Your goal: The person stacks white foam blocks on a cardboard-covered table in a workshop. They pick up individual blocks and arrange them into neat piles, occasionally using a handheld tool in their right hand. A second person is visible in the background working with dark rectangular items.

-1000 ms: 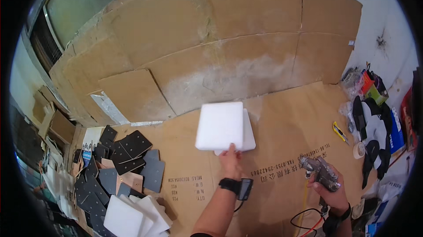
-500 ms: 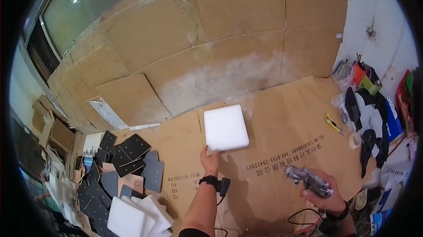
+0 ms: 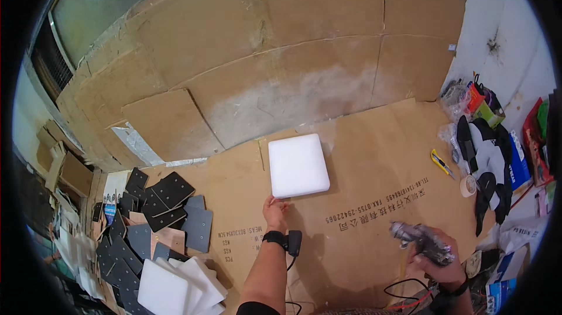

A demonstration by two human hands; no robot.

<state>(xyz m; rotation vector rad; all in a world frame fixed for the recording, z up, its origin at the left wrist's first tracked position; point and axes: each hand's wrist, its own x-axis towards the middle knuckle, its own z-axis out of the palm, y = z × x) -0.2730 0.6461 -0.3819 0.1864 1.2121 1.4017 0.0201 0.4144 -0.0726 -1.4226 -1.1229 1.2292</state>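
A square white foam block (image 3: 298, 165) is in front of me on a brown cardboard sheet (image 3: 363, 163). My left hand (image 3: 275, 213) grips its near left corner, with the fingertips partly hidden at the edge. Off to the right, my right hand (image 3: 442, 265) is wrapped around a silvery spray gun (image 3: 424, 242), which looks covered in crinkled clear plastic. Its front end points left, apart from the block. A dark band is on each wrist.
Black plates (image 3: 170, 195) lie heaped at the left, beside stacked white foam blocks (image 3: 167, 286). A yellow utility knife (image 3: 441, 163), a tape roll (image 3: 468, 186) and black-grey gloves (image 3: 489, 168) lie at the right. Cables (image 3: 404, 288) run near my right wrist. Upright cardboard (image 3: 316, 16) stands behind.
My right hand has moved a little to the right with the spray gun. My left hand stays at the foam block's corner, and the whole view has shifted slightly.
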